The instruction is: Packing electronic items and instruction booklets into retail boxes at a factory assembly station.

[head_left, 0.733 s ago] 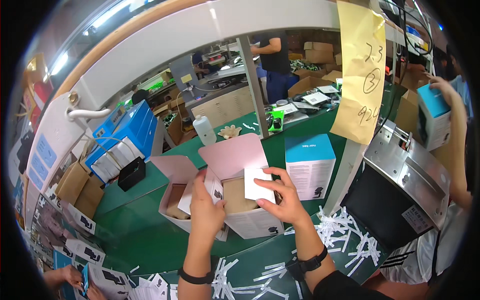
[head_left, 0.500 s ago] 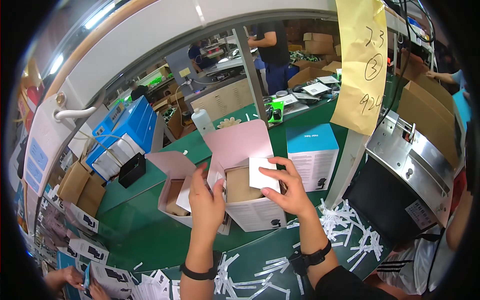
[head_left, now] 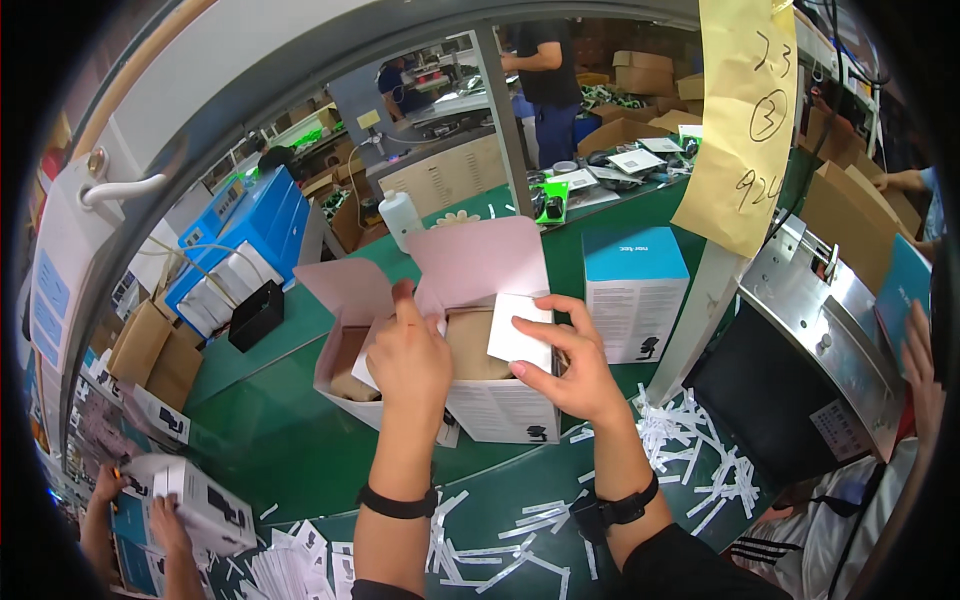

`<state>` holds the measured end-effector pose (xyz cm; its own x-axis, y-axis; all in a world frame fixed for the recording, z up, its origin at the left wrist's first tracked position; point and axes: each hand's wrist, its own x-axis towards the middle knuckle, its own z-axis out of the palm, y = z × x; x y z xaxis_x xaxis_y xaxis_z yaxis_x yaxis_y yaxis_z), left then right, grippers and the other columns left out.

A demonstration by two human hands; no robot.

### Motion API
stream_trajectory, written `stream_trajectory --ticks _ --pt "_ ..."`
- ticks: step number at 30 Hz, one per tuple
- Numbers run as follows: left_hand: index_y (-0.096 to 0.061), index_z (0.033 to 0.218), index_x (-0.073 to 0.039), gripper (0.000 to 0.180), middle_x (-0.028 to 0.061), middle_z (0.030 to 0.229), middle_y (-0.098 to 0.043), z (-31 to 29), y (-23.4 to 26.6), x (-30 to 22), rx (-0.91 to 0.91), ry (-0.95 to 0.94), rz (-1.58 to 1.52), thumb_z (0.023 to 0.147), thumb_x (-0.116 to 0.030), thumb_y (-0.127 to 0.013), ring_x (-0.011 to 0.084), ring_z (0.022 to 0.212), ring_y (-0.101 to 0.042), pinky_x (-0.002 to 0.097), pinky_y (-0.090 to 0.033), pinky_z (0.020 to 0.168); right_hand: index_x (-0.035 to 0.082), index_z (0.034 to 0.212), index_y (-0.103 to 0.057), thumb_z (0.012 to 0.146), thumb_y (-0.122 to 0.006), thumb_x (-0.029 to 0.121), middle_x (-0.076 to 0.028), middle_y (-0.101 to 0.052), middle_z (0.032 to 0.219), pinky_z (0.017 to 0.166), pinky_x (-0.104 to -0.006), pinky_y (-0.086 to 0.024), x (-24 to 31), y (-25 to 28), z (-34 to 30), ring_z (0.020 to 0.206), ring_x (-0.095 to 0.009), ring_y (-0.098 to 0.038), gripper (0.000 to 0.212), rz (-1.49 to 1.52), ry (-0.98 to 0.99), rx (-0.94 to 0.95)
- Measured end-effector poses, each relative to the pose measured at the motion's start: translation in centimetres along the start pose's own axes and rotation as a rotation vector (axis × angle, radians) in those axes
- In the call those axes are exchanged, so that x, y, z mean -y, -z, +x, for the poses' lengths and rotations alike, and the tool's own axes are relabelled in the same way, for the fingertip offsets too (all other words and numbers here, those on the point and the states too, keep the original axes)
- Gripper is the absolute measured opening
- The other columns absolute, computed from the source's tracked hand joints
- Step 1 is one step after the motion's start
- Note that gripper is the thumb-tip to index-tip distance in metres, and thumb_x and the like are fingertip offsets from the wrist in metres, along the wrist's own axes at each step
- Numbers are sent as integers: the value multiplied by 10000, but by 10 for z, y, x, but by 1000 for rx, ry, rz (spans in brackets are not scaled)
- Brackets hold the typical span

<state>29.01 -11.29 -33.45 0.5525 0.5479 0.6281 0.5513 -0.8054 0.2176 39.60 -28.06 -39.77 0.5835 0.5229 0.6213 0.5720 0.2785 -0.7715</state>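
Note:
My right hand (head_left: 578, 358) pinches a square white card (head_left: 520, 332) between thumb and fingers, over the right part of an open carton. This white carton (head_left: 503, 410) has its pink-lined lid (head_left: 480, 262) raised, and brown cardboard packing (head_left: 468, 342) fills it. My left hand (head_left: 410, 345) is at the carton's left side, index finger stretched up by the lid and thumb apart. Its other fingers are curled and partly hidden. Left of it, a second open carton (head_left: 345, 355) holds brown packing, with a white flap or card sticking up beside my hand.
A closed blue-topped carton (head_left: 635, 290) stands at the right beside a metal post. Paper strips (head_left: 690, 445) litter the near table. Leaflets (head_left: 290, 565) lie at lower left, where another person's hands (head_left: 170, 525) handle cartons. A white bottle (head_left: 401, 218) stands behind.
My left hand has turned, its fingers curling except the raised index. The card in my right hand has tilted slightly. At lower left, the other person's hands have moved onto a carton.

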Motion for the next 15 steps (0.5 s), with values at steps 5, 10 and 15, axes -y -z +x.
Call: stream_trajectory --ticks 5,10,15 --pt "-476 1342 -85 629 183 764 -684 -4 4 4 61 -90 51 795 -118 -784 395 751 -690 482 -526 658 58 1208 -728 762 -836 110 -118 -453 1389 969 -347 -499 -3 -3 0 1123 -233 -611 462 87 -118 9" --pt "-586 1228 -61 447 202 873 -690 -12 6 13 7 -180 -172 820 -107 -762 407 835 -679 478 -517 728 62 1193 -729 757 -863 140 -120 -459 1358 853 -347 -560 -9 2 2 995 -247 -663 462 -42 83 -41" --pt "-657 1091 -25 262 234 859 -663 -9 9 21 -70 -318 -332 850 -91 -732 421 788 -656 492 -503 694 41 1199 -727 769 -826 93 -121 -451 1382 983 -350 -490 -10 1 1 1179 -238 -569 444 69 7 -27"
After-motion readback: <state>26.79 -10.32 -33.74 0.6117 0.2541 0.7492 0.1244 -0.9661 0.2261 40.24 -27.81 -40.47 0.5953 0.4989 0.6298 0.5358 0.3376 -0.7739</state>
